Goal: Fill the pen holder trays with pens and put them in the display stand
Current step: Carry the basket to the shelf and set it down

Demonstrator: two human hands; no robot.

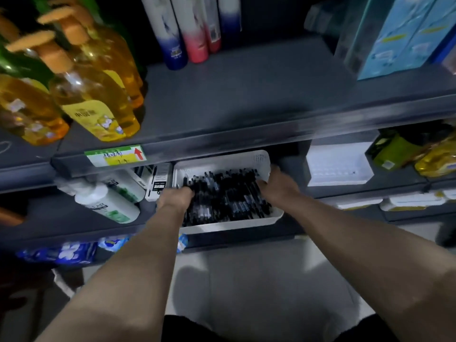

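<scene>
A white pen holder tray (229,224) full of several black pens (224,193) sits on the lower dark shelf, partly under the shelf above. My left hand (175,198) grips the tray's left side with fingers curled over the pens. My right hand (278,184) holds the tray's right rim, fingers spread along the edge. Both forearms reach forward from the bottom of the view. A second white tray (338,166) stands further right on the same shelf; its contents cannot be made out.
The upper shelf (246,99) carries orange soap bottles (93,95) at left, spray cans (187,30) at the back and blue boxes (404,33) at right. White bottles (108,201) lie left of the tray. Yellow packets (419,151) sit at far right. Grey floor lies below.
</scene>
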